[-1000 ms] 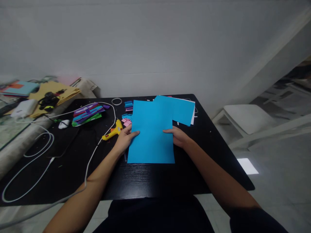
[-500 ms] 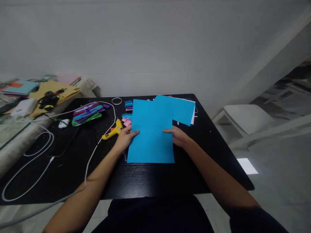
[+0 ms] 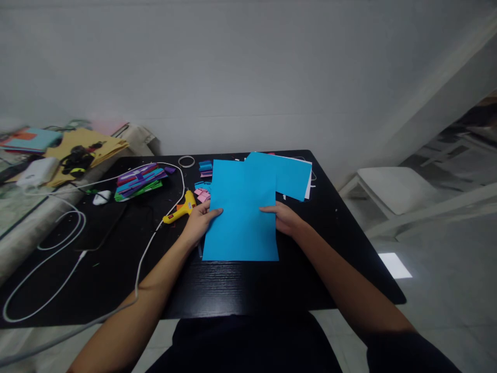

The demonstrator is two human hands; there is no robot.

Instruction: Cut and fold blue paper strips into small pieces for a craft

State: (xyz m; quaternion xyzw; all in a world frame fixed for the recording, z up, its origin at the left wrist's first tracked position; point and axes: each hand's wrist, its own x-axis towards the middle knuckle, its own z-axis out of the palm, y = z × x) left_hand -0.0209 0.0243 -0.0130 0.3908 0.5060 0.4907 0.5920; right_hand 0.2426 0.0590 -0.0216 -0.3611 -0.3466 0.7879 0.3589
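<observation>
A bright blue paper sheet (image 3: 241, 207) lies upright on the black table (image 3: 233, 285). My left hand (image 3: 200, 223) grips its left edge, thumb on top. My right hand (image 3: 285, 217) grips its right edge the same way. A second blue sheet (image 3: 291, 176) lies behind it, over a white one. A yellow glue gun (image 3: 180, 209) rests just left of my left hand.
Small pink and blue paper pieces (image 3: 202, 191) sit behind the glue gun. A stack of coloured paper (image 3: 140, 181), a tape ring (image 3: 187, 161) and white cables (image 3: 58, 243) lie to the left. A white chair (image 3: 392, 189) stands at the right.
</observation>
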